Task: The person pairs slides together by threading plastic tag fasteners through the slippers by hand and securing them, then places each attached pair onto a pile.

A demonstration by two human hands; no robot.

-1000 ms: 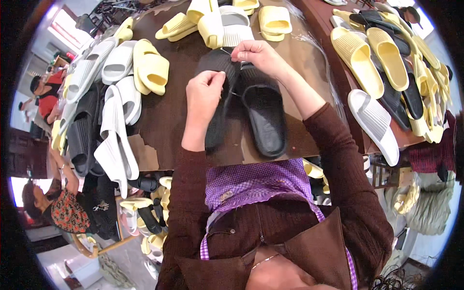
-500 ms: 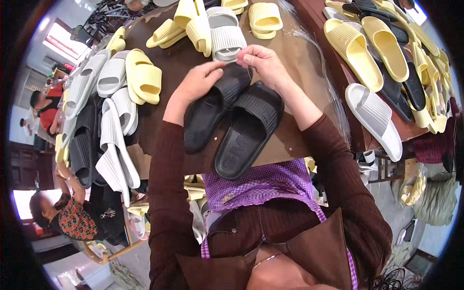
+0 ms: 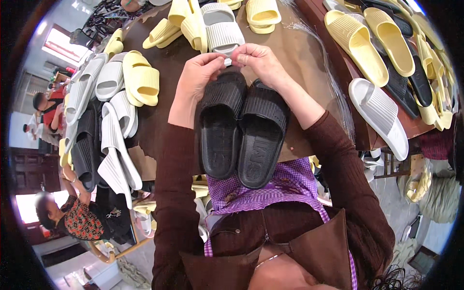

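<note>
A pair of black slide sandals, the left slide and the right slide, lies side by side in front of me, toes away, heels over the table's near edge. Just beyond their toes my left hand pinches a small white piece, too small to tell its kind. My right hand is closed in a pinch right beside it, fingertips close to the left ones. What the right fingers hold is hidden. A grey pair of slides lies just past my hands.
Yellow slides and more pairs lie along the far side of the brown table. White, yellow and black pairs crowd its left edge. Thin clear strands hang along the right edge. Slides pile on another table at right. Two people are at far left.
The black slides have come together, straightened and shifted toward me. My left hand has moved up and right to my right hand, and a white piece now shows between the fingertips.
</note>
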